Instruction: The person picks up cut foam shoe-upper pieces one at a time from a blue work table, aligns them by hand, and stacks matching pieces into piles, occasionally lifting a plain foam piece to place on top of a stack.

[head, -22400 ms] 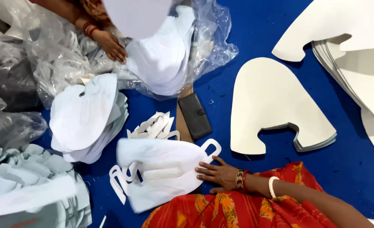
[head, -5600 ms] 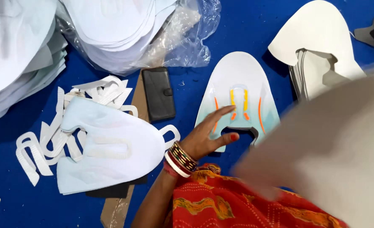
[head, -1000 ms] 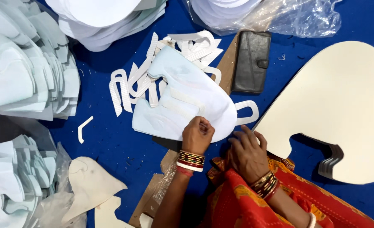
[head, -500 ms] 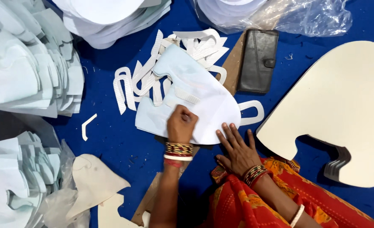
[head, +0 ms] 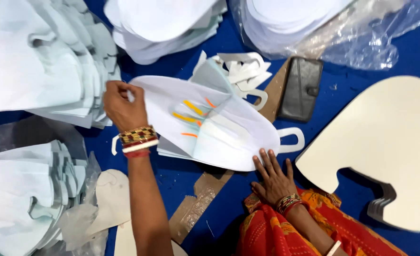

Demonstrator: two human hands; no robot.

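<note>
The left stacks (head: pixel 34 71) and the bagged pile (head: pixel 295 23) run off the frame's edges. The lifted sheet (head: pixel 205 123) hides the pile beneath it. The cardboard strip (head: pixel 195 208) passes under that pile, its middle unseen. Both forearms are cut off below.

The top sheet (head: pixel 210 123) is white, shading to pale blue, with orange and yellow stripes near its middle. The floor covering (head: pixel 356 71) is deep blue. The wallet (head: pixel 301 88) is dark grey. The big stack of cut boards (head: pixel 385 142) is cream. The dress (head: pixel 285 232) is red with an orange-yellow pattern. The bangles (head: pixel 138 139) are gold, red and white. The cardboard strip (head: pixel 195 208) is brown.
</note>
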